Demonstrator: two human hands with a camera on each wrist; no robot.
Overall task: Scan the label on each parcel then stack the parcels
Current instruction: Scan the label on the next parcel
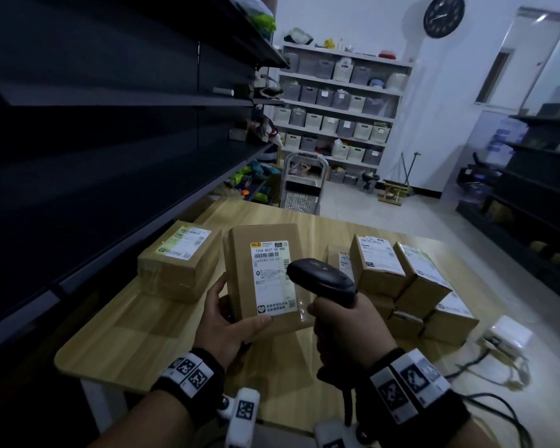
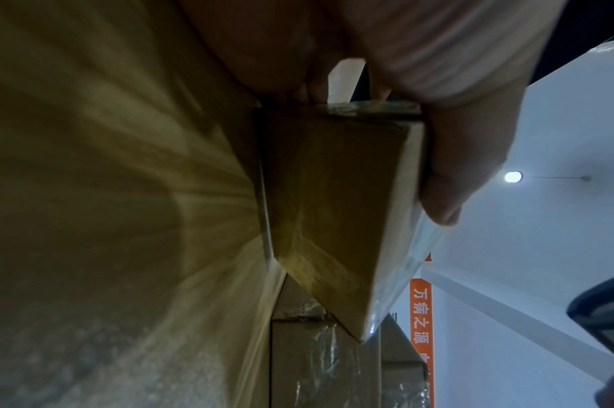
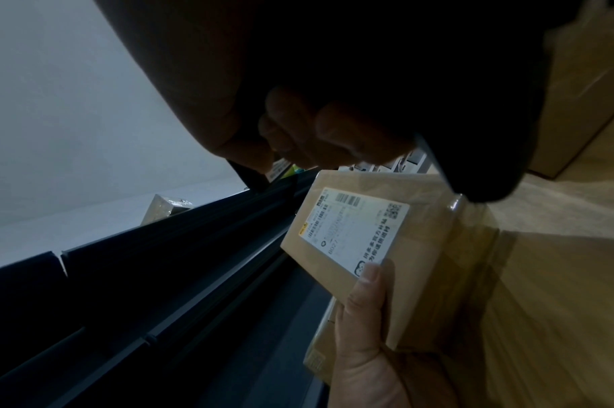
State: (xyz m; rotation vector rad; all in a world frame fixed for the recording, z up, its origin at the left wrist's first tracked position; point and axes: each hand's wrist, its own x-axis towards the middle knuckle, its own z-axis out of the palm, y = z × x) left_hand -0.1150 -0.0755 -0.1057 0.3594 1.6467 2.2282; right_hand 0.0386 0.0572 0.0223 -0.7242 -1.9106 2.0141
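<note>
My left hand [image 1: 230,318] grips a brown cardboard parcel [image 1: 265,276] above the wooden table [image 1: 117,344], its white label [image 1: 274,278] facing up; the thumb lies on the label's lower corner. My right hand [image 1: 346,331] grips the handle of a black barcode scanner [image 1: 320,278], whose head hangs just over the label's right edge. In the right wrist view the parcel [image 3: 385,248] and label [image 3: 357,229] show below the dark scanner [image 3: 438,110]. In the left wrist view my thumb [image 2: 466,154] and fingers clamp the parcel [image 2: 336,209] from its end.
A stack of two taped parcels [image 1: 178,260] sits on the table's left. Several more labelled parcels [image 1: 411,279] are piled at the right. Dark shelving [image 1: 94,140] runs along the left. A white adapter [image 1: 508,334] and cables lie on the floor right of the table.
</note>
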